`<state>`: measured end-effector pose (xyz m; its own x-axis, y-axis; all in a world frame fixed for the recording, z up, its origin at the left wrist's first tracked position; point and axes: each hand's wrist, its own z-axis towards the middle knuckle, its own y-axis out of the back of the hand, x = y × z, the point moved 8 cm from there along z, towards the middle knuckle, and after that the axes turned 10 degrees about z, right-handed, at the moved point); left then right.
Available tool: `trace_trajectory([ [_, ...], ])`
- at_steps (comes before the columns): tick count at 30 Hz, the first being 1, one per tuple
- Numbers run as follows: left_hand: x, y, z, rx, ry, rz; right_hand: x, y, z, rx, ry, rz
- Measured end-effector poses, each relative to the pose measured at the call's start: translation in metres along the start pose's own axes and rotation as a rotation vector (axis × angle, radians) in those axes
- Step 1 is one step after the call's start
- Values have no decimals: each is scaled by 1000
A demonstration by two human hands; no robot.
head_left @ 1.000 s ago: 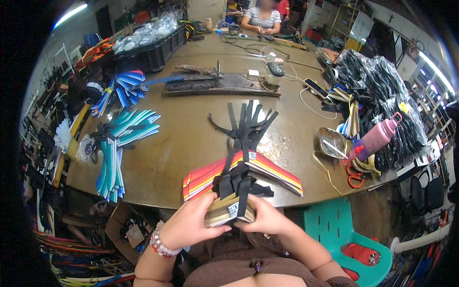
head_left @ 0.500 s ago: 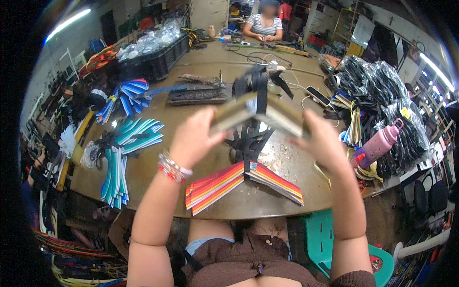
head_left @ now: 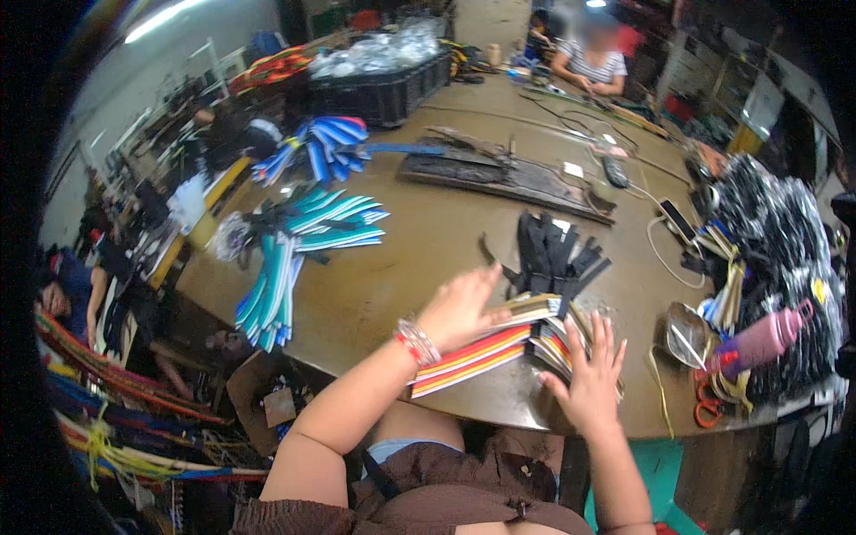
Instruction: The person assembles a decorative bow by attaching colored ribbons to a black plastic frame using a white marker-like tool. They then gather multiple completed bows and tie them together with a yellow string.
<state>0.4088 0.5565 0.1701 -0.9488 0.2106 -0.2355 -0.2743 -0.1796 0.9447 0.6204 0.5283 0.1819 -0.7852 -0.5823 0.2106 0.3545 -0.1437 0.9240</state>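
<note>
A stack of red, yellow and white striped strips (head_left: 473,361) lies bent in a V near the table's front edge. On top of it rests a brown-and-cream bundle of strips (head_left: 533,308), its middle crossed by a black band. Black straps (head_left: 546,254) fan out behind both. My left hand (head_left: 459,308), slightly blurred, has its fingers stretched out over the left arm of the bundles. Over their right arm, my right hand (head_left: 590,370) is spread with fingers apart and partly hides the strips. Neither hand grips anything.
Teal striped bundles (head_left: 281,285) and a blue bundle (head_left: 325,147) lie at the left. A dark board (head_left: 499,178) sits behind. At the right are a pink bottle (head_left: 767,337), orange-handled scissors (head_left: 708,410), a phone (head_left: 678,219) and plastic-wrapped black goods (head_left: 776,232). A person sits across the table.
The brown-and-cream bundle, held up between both my hands before, now lies on the red-and-yellow stack. Both hands have come down and opened. The view has swung left.
</note>
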Motion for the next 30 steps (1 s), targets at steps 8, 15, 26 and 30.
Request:
trace_trajectory([
  [8, 256, 129, -134, -860, 792, 648, 51, -41, -50, -122, 285, 300],
  [15, 367, 110, -183, -441, 1167, 422, 44, -45, -45, -145, 107, 349],
  [26, 325, 123, -163, -318, 1171, 590, 45, -45, -45, -144, 93, 336],
  [30, 318, 117, -154, -429, 1127, 555, 46, -49, -43, -107, 107, 296],
])
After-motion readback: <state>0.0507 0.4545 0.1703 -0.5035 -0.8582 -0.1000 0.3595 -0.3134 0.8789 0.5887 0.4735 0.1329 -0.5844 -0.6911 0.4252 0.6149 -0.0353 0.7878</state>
